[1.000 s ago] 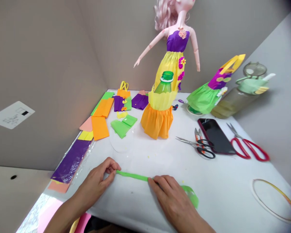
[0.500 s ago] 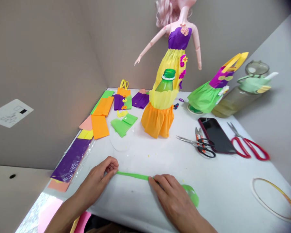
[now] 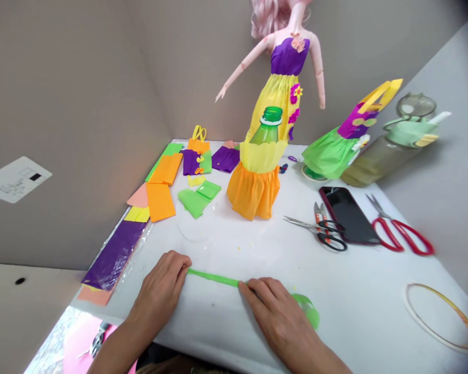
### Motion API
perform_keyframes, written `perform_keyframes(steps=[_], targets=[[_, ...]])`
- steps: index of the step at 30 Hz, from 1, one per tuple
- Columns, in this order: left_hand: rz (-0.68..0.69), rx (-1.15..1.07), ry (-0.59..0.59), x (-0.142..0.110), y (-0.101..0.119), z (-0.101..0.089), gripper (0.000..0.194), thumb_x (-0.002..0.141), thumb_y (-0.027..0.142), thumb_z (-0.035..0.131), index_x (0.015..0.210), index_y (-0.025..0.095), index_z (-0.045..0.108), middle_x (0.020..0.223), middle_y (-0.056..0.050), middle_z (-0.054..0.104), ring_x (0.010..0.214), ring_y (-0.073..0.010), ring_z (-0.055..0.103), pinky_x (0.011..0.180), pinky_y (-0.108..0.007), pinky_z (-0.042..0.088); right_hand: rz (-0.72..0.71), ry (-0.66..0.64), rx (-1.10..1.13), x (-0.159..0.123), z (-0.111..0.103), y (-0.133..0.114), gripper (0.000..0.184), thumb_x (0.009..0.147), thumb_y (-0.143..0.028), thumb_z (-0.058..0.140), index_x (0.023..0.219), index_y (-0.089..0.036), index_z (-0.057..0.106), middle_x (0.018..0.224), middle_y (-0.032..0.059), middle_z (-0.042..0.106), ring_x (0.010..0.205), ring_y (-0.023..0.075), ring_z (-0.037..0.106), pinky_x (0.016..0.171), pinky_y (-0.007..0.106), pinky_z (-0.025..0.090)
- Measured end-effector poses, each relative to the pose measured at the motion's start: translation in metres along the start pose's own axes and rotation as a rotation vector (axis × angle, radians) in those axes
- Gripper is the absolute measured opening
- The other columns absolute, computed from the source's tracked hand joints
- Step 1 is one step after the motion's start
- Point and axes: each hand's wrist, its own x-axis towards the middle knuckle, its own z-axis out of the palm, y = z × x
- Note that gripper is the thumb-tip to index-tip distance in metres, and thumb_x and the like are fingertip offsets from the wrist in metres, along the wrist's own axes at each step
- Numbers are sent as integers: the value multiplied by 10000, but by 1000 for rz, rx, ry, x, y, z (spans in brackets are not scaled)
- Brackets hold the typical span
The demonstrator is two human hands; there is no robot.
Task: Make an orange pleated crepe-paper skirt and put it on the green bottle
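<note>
A narrow green strip (image 3: 214, 278), of paper or thin cloth, stretches between my two hands just above or on the white table. My left hand (image 3: 161, 283) is closed, pinching the strip's left end between thumb and fingers. At its other end my right hand (image 3: 278, 314) grips it, fingers bent over it and pressed near the tabletop. A clear green rounded piece (image 3: 307, 311) lies partly hidden beside my right hand. Beyond stands a green bottle (image 3: 270, 127) dressed in a yellow and orange ruffled skirt (image 3: 253, 192).
Black-handled scissors (image 3: 327, 235), a phone (image 3: 349, 215) and red-handled scissors (image 3: 403, 231) lie to the right. A tape ring (image 3: 440, 317) is near the right edge. A doll (image 3: 290, 57), a dressed bottle piece (image 3: 335, 145) and a water bottle (image 3: 390, 148) stand behind. Coloured sheets (image 3: 117, 254) line the left.
My left hand has rolled over so its back faces up more, still on the strip's end. That end sits slightly higher. My right hand is almost unmoved.
</note>
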Motion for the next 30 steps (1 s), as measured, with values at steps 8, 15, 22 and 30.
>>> perform_keyframes(steps=[8, 15, 22, 30], targets=[[-19, -88, -89, 1, 0, -9, 203, 1018, 360, 388, 998, 240, 551, 996, -40, 579, 948, -224, 573, 850, -365, 464, 35, -14, 9, -2, 4, -1, 373, 978, -33, 328, 1242, -78, 588, 1009, 128, 651, 879, 230, 566, 796, 373, 565], [-37, -99, -171, 5, 0, -13, 74, 943, 272, 482, 892, 242, 525, 977, -13, 559, 902, -207, 548, 823, -330, 437, 44, -17, 23, -4, 7, -1, 373, 984, -44, 330, 1255, -97, 581, 1020, 127, 650, 884, 229, 562, 796, 390, 567], [-148, -316, -311, 8, 6, -28, 121, 935, 335, 483, 872, 237, 515, 836, 25, 578, 805, -170, 552, 748, -269, 437, 57, -31, 34, -6, 9, 0, 353, 996, -68, 341, 1255, -88, 581, 1030, 128, 644, 886, 231, 560, 798, 384, 564], [-148, -321, -263, 12, 12, -32, 185, 930, 394, 481, 887, 231, 559, 796, 22, 584, 770, -172, 577, 723, -259, 462, 66, -19, 27, -6, 10, -1, 347, 980, -55, 377, 1259, -105, 577, 1031, 124, 642, 897, 229, 568, 810, 380, 560]])
